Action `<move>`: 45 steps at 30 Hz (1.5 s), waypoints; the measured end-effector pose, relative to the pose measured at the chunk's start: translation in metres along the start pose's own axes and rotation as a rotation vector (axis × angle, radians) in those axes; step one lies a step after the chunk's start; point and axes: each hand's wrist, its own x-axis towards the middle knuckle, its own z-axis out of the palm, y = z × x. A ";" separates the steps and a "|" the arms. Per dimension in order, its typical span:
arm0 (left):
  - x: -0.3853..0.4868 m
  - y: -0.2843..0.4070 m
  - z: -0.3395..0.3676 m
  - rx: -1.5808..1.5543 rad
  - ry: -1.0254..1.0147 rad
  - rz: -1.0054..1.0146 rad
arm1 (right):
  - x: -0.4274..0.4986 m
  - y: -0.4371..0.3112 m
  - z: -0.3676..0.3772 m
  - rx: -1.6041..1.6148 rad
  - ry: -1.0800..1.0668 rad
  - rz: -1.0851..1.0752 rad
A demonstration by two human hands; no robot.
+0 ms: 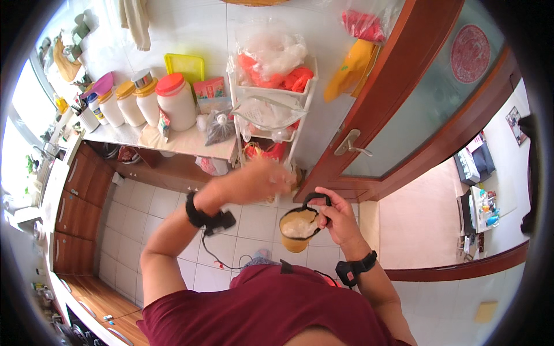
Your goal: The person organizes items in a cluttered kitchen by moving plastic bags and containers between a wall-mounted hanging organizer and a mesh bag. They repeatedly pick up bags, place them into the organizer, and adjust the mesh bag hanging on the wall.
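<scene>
My right hand (339,215) grips the rim and black strap of a small yellow pouch (294,245) with a black-edged mouth. Whitish, crumpled clear plastic (298,227) fills the pouch's opening. Above and to the left of it, my left hand (264,179) is blurred, so its fingers and anything in them cannot be made out. It lies in front of the lowest visible tier of a white plastic rack (298,145). On the rack's top tier are clear plastic bags (277,49) and red bags (298,79). A folded clear bag (269,111) rests on the tier below.
A brown door (318,184) with a metal handle (352,146) stands ajar at the right. White jars (177,106) line a counter (190,142) at the left. An orange-yellow bag (352,71) hangs on the wall. Wooden cabinets (75,212) run along the left side.
</scene>
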 end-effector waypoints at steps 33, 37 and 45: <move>0.254 -0.147 -0.286 0.950 0.323 -0.039 | -0.008 0.008 -0.054 -0.071 0.471 -0.291; 0.235 -0.111 -0.308 0.807 0.632 0.100 | -0.004 0.005 -0.055 -0.060 0.478 -0.315; 0.193 -0.041 -0.198 -0.289 0.979 0.198 | -0.003 -0.017 -0.063 0.107 0.368 -0.376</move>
